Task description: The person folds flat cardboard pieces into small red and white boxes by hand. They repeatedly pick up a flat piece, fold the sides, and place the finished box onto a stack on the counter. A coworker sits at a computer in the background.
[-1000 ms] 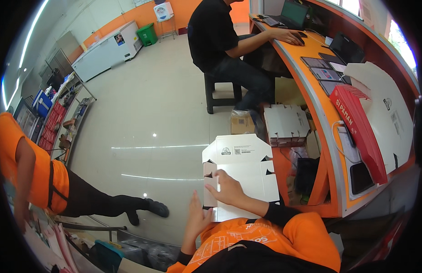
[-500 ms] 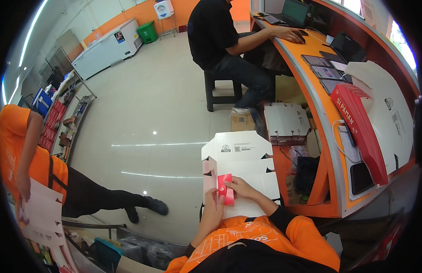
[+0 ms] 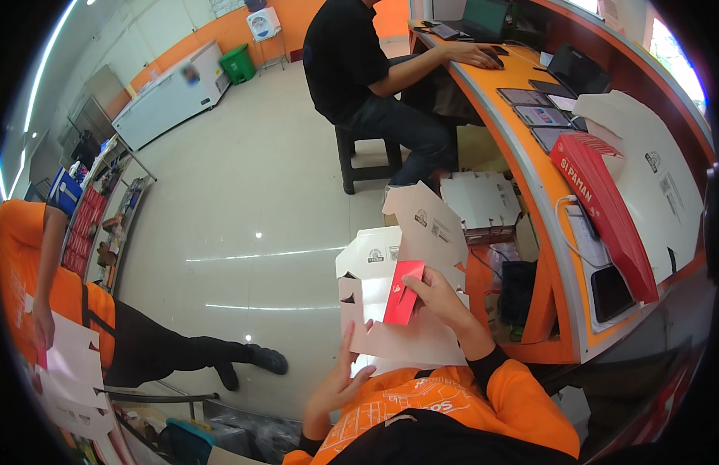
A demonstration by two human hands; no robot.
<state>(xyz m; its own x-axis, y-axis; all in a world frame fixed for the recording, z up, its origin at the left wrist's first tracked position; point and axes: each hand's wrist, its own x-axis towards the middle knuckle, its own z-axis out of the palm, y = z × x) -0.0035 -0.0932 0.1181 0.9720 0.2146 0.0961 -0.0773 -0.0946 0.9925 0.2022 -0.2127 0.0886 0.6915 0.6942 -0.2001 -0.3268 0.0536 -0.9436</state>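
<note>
A flat white box blank (image 3: 427, 242) with cut-out notches is tilted up over my lap, one red flap (image 3: 404, 293) folded over toward me. My right hand (image 3: 437, 295) pinches that red flap between thumb and fingers. Below the lower left edge of the blank, my left hand (image 3: 340, 387) is open with its fingers apart, holding nothing. Another white box blank (image 3: 367, 252) lies under the raised one, partly covered by it.
On my right an orange desk (image 3: 522, 155) bears a red folded box (image 3: 600, 205), white blanks (image 3: 646, 167), phones and a laptop (image 3: 483, 22). Stacked blanks (image 3: 483, 203) stand beside it. One person (image 3: 352, 70) sits ahead; another (image 3: 57, 263) at left holds a blank.
The right hand has lifted a blank by its red flap, up and to the right, off the one beneath. My left hand has let go and dropped down and left.
</note>
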